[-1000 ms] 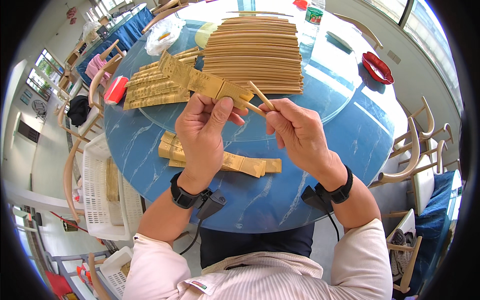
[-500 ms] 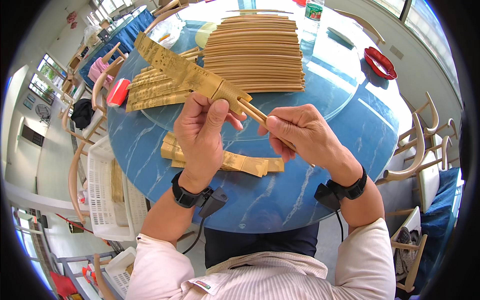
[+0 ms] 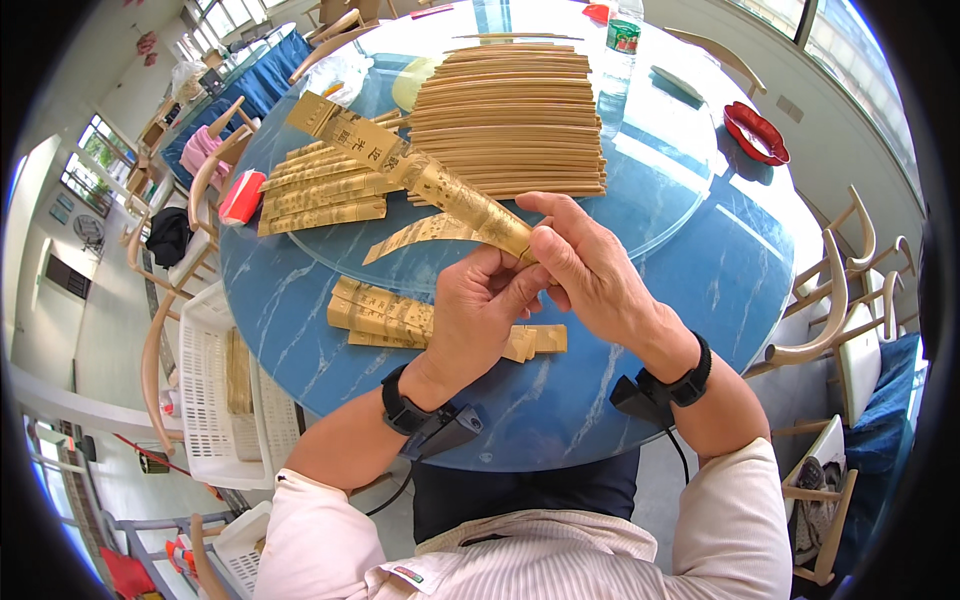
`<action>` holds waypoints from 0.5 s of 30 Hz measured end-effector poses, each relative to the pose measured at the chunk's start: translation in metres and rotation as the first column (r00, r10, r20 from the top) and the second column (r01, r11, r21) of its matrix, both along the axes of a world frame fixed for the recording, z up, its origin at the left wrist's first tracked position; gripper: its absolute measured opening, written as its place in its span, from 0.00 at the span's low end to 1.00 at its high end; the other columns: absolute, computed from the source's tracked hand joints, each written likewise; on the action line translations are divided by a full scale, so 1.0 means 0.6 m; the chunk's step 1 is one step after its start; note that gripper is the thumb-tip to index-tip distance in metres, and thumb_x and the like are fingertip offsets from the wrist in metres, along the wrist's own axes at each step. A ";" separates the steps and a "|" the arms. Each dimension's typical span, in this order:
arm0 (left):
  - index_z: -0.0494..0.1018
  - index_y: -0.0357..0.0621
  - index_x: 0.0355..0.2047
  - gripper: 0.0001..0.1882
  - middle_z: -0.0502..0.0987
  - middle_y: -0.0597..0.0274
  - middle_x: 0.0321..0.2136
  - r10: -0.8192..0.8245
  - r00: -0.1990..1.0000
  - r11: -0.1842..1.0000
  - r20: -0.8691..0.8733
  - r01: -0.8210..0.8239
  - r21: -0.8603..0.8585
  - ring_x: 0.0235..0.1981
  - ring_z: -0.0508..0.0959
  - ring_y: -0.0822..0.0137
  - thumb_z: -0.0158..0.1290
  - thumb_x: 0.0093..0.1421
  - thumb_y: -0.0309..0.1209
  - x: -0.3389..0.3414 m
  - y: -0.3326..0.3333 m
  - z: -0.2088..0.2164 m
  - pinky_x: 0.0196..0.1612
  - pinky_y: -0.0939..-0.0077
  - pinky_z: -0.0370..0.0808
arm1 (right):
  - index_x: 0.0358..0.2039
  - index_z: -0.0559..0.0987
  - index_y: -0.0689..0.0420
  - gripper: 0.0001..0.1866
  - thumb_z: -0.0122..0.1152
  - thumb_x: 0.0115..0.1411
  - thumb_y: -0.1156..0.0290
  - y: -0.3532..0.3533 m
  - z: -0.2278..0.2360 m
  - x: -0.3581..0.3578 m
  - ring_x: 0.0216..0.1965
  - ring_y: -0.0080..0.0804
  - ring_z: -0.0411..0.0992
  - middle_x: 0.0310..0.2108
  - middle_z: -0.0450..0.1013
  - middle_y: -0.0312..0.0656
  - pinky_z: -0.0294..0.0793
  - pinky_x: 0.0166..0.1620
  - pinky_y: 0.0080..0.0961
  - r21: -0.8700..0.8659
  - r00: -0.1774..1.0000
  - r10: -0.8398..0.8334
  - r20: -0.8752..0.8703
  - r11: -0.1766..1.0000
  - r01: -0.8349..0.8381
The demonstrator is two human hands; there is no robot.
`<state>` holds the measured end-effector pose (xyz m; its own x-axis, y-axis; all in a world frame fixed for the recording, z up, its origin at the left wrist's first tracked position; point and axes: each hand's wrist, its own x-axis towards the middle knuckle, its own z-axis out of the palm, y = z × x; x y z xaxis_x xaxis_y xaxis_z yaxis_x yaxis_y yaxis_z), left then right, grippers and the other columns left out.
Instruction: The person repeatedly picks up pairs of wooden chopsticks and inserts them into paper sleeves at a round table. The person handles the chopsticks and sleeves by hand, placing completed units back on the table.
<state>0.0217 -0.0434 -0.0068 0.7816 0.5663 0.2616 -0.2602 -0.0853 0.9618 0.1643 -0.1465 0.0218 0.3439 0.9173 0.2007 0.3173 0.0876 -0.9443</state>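
A printed gold paper chopstick sleeve (image 3: pixel 450 195) slants up and left over the table, rounded along its lower half. My left hand (image 3: pixel 470 315) pinches its lower end from below. Closed on that same end is my right hand (image 3: pixel 597 268), its thumb and fingers meeting the left fingertips. Chopsticks are hidden inside the sleeve or behind the fingers. A second gold strip (image 3: pixel 420 233) curves out leftward from the left fingers. Under the left wrist, flat gold sleeves (image 3: pixel 375 312) lie fanned. Bare wooden chopsticks (image 3: pixel 505 125) form a wide stack beyond, with rounded gold sleeves (image 3: pixel 325 200) to its left.
The round blue marbled table (image 3: pixel 310 340) carries a glass turntable (image 3: pixel 670 215). On it are a plastic bottle (image 3: pixel 622 45) and a red dish (image 3: pixel 757 133). A red-and-white packet (image 3: pixel 241 198) sits at the left edge. White plastic crates (image 3: pixel 215 400) stand left; wooden chairs (image 3: pixel 835 300) stand right.
My hands have come together at the sleeve's lower end. The chopsticks that stuck out toward my right hand no longer show. The sleeve has turned over, and a second strip hangs loose.
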 end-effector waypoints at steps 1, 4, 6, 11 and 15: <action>0.81 0.36 0.43 0.13 0.84 0.65 0.27 -0.017 1.000 1.000 -0.014 0.017 0.009 0.27 0.80 0.80 0.63 0.70 0.35 0.000 0.008 0.003 0.31 0.85 0.76 | 0.63 0.69 0.67 0.30 0.53 0.78 0.51 0.000 0.005 0.002 0.29 0.30 0.79 0.35 0.79 0.46 0.77 0.33 0.27 -0.039 1.000 0.012 -0.009 0.999 -0.012; 0.81 0.36 0.36 0.15 0.83 0.63 0.25 -0.106 0.985 0.994 -0.138 0.101 -0.046 0.25 0.80 0.77 0.64 0.70 0.39 -0.005 0.035 0.013 0.27 0.84 0.76 | 0.62 0.69 0.67 0.28 0.57 0.76 0.55 0.003 -0.006 0.007 0.26 0.29 0.77 0.37 0.79 0.48 0.76 0.29 0.25 0.041 1.000 -0.011 0.005 0.999 0.011; 0.81 0.37 0.31 0.18 0.84 0.60 0.26 -0.223 0.923 0.965 -0.312 0.165 -0.203 0.24 0.81 0.74 0.64 0.69 0.40 -0.012 0.053 0.021 0.24 0.82 0.76 | 0.61 0.70 0.67 0.27 0.59 0.76 0.56 0.000 0.007 0.007 0.26 0.30 0.78 0.38 0.79 0.49 0.75 0.27 0.25 -0.006 0.995 -0.082 0.061 0.997 0.083; 0.77 0.38 0.26 0.21 0.83 0.57 0.25 -0.487 0.793 0.870 -0.366 0.404 -0.282 0.20 0.81 0.72 0.59 0.73 0.40 -0.035 0.077 0.070 0.19 0.83 0.73 | 0.59 0.70 0.66 0.24 0.58 0.76 0.58 -0.005 0.031 0.014 0.27 0.37 0.80 0.41 0.80 0.53 0.77 0.28 0.29 -0.142 0.946 -0.243 0.214 0.950 0.277; 0.78 0.37 0.38 0.19 0.82 0.60 0.29 -0.141 0.985 0.982 -0.103 0.126 -0.142 0.22 0.80 0.76 0.58 0.74 0.43 -0.013 0.060 0.046 0.21 0.85 0.73 | 0.62 0.68 0.62 0.21 0.55 0.77 0.63 0.004 0.006 0.033 0.27 0.32 0.77 0.42 0.78 0.49 0.75 0.28 0.27 0.060 0.965 -0.173 0.197 0.985 0.165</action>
<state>0.0139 -0.0072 0.0205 0.8726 0.4788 0.0966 -0.1503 0.0750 0.9858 0.1840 -0.1443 0.0256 0.4418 0.8385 0.3190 0.5137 0.0551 -0.8562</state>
